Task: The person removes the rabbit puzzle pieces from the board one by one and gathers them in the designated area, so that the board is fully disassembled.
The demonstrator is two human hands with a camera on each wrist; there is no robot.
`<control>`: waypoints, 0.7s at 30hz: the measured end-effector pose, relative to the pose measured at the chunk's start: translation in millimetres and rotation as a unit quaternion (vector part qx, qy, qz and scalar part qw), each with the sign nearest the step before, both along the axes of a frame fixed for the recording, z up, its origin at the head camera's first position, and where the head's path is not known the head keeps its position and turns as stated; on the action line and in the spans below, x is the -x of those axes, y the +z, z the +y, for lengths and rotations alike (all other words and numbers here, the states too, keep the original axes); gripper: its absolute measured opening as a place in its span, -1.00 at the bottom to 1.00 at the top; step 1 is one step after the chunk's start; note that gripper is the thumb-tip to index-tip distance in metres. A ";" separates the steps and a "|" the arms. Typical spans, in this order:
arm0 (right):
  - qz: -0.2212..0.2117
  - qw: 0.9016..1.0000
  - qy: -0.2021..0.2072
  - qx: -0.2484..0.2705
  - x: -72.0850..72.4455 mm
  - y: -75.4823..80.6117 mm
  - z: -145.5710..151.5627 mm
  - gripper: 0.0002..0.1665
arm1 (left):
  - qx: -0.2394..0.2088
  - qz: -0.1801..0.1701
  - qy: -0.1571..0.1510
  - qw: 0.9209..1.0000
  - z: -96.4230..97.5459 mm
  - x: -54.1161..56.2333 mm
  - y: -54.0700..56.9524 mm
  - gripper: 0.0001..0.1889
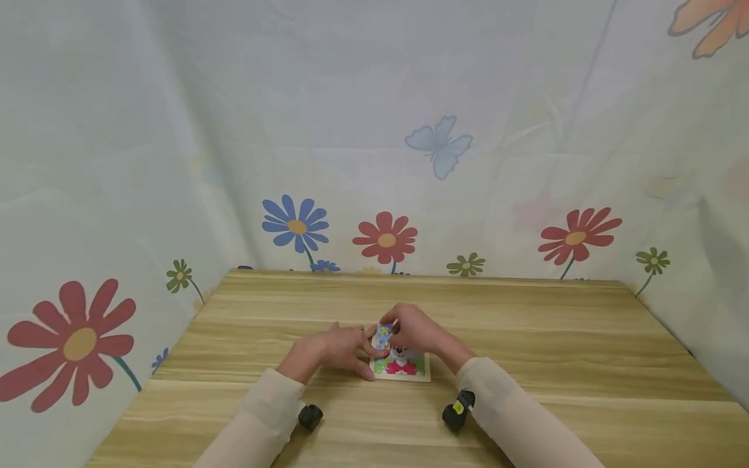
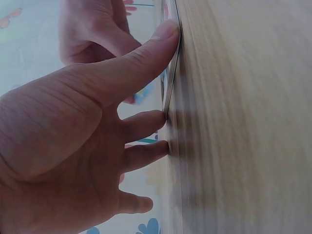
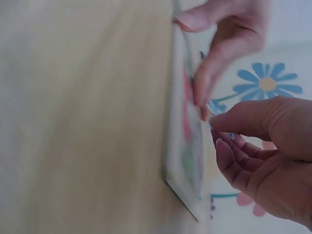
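At the left, a red flower is printed on the hanging cloth, beside the wooden table. A pale left sleeve leads forward to the left hand, a black wrist device just beside the cuff. The left hand's fingers lie apart rather than curled: the thumb presses at the board's near left corner, the index finger reaches over its picture, and other fingertips rest by its left side.

Next comes the picture board, flat on the table, showing an animal figure in red against green. The board is the nearest thing to a container; whether its face is recessed, or how many parts sit in it, cannot be told under the hands.

Over the board's far left part is the small blue piece, beside the left index finger. It lies to the left of the right hand, which pinches it between thumb and fingers. In the head view its longer axis seems to run from near to far; in the right wrist view it looks tilted, slightly off the board. Farther right, the right sleeve follows.
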State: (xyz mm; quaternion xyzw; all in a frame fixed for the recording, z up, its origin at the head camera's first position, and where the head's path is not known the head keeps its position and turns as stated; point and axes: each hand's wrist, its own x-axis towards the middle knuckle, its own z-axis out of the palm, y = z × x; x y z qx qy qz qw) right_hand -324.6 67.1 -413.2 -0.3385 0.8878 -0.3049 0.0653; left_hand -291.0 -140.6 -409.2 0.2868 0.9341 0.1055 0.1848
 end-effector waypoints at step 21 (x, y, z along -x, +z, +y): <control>0.023 0.998 -0.061 0.003 -2.3 12.2 126.3 -0.82 | -0.010 -0.017 0.017 1.000 2.5 -3.9 2.8 -0.43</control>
